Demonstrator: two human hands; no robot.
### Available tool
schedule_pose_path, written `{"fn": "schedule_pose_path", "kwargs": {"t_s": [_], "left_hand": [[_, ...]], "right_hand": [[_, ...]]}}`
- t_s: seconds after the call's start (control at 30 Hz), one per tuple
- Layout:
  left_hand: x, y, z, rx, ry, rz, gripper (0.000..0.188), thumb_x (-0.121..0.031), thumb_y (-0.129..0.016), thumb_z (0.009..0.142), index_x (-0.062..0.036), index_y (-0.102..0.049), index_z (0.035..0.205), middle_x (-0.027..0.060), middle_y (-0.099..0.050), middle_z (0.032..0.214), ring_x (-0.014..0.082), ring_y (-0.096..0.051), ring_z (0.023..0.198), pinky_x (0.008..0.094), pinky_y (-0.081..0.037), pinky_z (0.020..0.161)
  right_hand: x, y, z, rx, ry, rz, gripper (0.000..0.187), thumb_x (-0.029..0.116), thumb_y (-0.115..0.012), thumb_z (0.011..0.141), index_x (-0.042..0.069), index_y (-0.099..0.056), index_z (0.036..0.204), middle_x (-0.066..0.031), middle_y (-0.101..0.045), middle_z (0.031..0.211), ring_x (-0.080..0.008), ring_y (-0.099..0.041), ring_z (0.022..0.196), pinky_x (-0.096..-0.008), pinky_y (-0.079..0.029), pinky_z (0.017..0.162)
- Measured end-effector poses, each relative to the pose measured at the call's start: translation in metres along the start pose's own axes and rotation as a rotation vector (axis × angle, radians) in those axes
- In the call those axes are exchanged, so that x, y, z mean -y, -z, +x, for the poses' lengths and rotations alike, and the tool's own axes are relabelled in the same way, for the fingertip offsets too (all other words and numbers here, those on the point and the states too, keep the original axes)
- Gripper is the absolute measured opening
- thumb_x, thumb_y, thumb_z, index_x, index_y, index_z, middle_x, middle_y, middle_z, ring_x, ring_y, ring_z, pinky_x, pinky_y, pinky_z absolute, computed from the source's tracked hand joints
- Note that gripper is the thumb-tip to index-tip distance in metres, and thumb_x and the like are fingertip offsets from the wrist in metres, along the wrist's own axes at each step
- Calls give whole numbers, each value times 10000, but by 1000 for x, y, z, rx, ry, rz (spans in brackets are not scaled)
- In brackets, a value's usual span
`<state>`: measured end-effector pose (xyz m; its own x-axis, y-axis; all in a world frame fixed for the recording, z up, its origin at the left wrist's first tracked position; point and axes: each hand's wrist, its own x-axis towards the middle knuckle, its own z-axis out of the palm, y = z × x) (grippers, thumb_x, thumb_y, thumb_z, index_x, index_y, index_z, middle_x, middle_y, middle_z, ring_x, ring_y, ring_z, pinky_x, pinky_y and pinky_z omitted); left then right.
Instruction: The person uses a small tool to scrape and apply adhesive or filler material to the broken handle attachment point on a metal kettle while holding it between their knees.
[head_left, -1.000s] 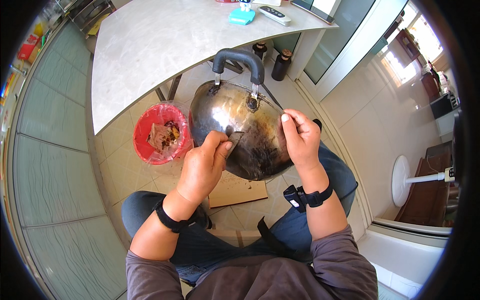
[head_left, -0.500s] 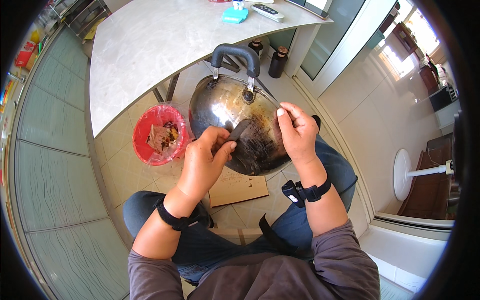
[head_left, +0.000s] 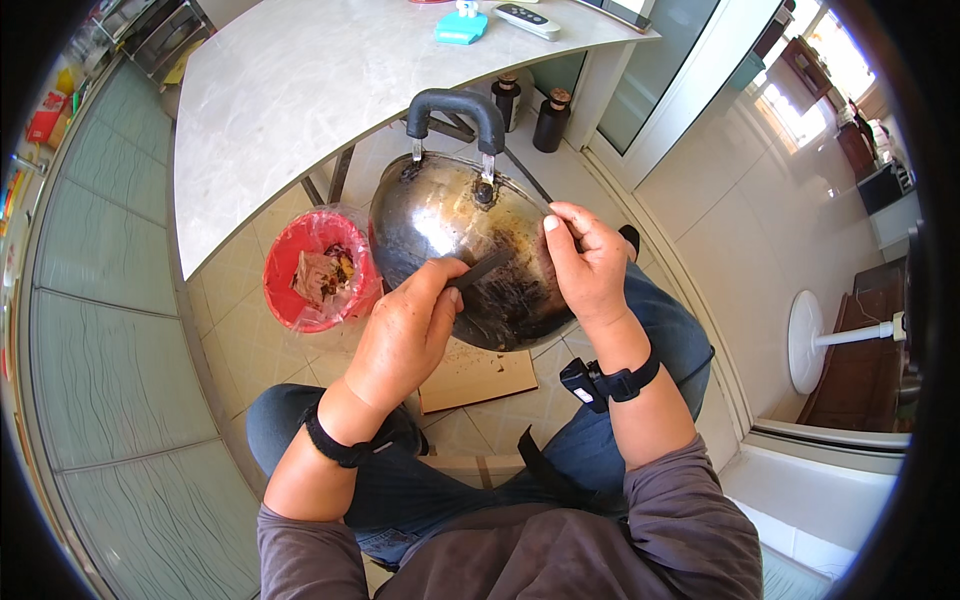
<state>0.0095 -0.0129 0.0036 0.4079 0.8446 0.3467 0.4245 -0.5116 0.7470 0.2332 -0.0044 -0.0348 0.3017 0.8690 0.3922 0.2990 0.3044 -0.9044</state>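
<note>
A metal pot (head_left: 415, 225) with a curved black handle (head_left: 455, 101) is tilted over my lap. Its shiny side carries brown stains and a black, burnt-looking patch (head_left: 515, 295). My right hand (head_left: 592, 270) is closed on the pot's right edge, thumb on the near surface. In my left hand (head_left: 402, 325) I grip a thin, dark, flat strip (head_left: 487, 266) like a scraper blade. Its free end lies against the pot at the upper part of the burnt patch. My left fingers hide its other end.
A red bin (head_left: 290, 305) lined with clear plastic and holding scraps stands left of the pot. Below it lies a board (head_left: 480, 382) with dark crumbs. A grey-topped table (head_left: 270, 110) reaches over from the far left. Two dark corked bottles (head_left: 552, 122) stand behind.
The strip has swung flatter and its tip has slid right and slightly down on the burnt patch. The pot has shifted a little left in view, with my right hand still on its edge.
</note>
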Motion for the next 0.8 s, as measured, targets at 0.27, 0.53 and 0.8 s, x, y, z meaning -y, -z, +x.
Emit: {"fn": "schedule_pose_path", "kwargs": {"t_s": [0.27,0.53,0.8], "left_hand": [[-2,5,4,134,347,-127,77,-69,-670,926,-17,-644,977,143,-677,734,293,-683,680,344,-529,635],[8,-1,-6,99,-42,143,98,-70,-730,870,-19,-670,927,159,-671,793,327,-665,705,375,-513,618],[18,-2,-15,250,-243,384,120,-44,-653,822,-64,-641,940,120,-620,771,324,-644,700,410,-519,618]], "right_hand": [[0,1,0,19,14,-12,200,103,-671,934,-61,-687,1049,-49,-690,823,-78,-602,716,-225,-482,675],[-1,0,0,23,14,14,202,104,-671,938,-63,-682,1049,-46,-687,818,-76,-598,711,-226,-480,669],[-3,0,1,-23,4,16,231,110,-676,939,-77,-677,1074,-63,-707,854,-90,-625,748,-231,-498,703]]}}
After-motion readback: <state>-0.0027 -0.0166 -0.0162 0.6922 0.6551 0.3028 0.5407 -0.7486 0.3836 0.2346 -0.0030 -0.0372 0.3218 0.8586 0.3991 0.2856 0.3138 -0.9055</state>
